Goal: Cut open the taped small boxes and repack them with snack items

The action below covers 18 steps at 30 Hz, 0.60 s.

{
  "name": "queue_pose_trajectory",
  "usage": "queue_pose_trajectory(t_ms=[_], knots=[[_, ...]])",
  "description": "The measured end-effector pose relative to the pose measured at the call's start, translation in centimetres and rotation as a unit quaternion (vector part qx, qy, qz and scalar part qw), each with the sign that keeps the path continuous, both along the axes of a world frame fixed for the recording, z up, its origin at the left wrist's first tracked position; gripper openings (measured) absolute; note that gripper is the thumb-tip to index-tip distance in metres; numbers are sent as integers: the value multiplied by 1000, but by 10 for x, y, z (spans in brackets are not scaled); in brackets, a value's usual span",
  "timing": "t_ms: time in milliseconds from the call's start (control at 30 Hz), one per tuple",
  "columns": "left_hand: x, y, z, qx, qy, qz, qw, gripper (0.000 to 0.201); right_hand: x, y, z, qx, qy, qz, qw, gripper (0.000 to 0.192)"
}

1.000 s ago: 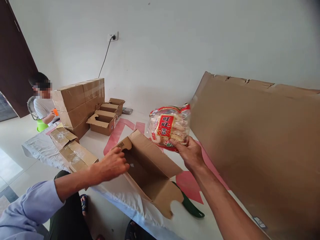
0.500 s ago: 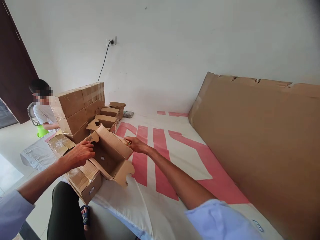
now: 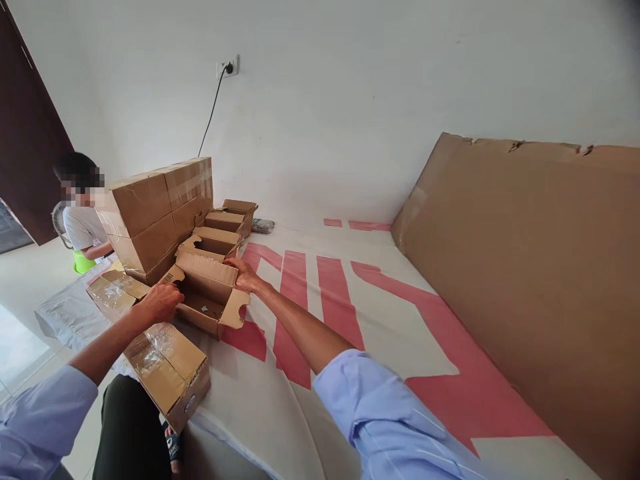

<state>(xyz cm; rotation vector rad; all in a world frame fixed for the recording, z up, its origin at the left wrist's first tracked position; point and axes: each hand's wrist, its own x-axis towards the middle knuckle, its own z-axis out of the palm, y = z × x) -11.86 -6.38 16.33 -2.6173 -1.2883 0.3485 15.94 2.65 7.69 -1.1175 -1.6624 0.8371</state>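
Note:
An open cardboard box point(image 3: 206, 283) stands in front of me on the cloth-covered surface, its flaps raised and small white bits on its floor. My left hand point(image 3: 163, 303) is closed on the box's left edge, fingertips curled over the wall. At the lid's right end, my right hand point(image 3: 243, 275) grips the raised flap, with some fingers hidden behind it. Nearer me lies a taped, closed box point(image 3: 167, 367), just below my left hand. Directly behind the open box is another open box point(image 3: 216, 241).
Closed boxes point(image 3: 150, 217) form a stack on the left, with more open boxes point(image 3: 240, 208) behind. A person point(image 3: 83, 223) sits beyond the stack. A large cardboard sheet point(image 3: 525, 267) leans along the right. A plugged-in cable point(image 3: 213, 110) hangs down the wall.
The open box has moved away from me and sits more level, in line with the other open boxes. Both hands moved with it, the right one shifting left along the lid.

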Motion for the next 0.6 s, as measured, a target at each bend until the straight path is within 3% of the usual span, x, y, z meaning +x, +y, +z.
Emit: queue_pose_trajectory(t_ms=[133, 300, 467, 600], knots=[[11, -5, -12, -12, -50, -14, 999, 26, 24, -24, -10, -20, -12, -65, 998, 31], [23, -4, -27, -38, -18, 24, 999, 24, 62, -107, -31, -5, 6, -120, 993, 34], [28, 16, -26, -5, -7, 56, 998, 9, 91, -198, -80, 25, -46, -143, 988, 28], [35, 33, -22, 14, 3, 67, 998, 10, 101, -234, -122, 51, -99, -192, 975, 27]])
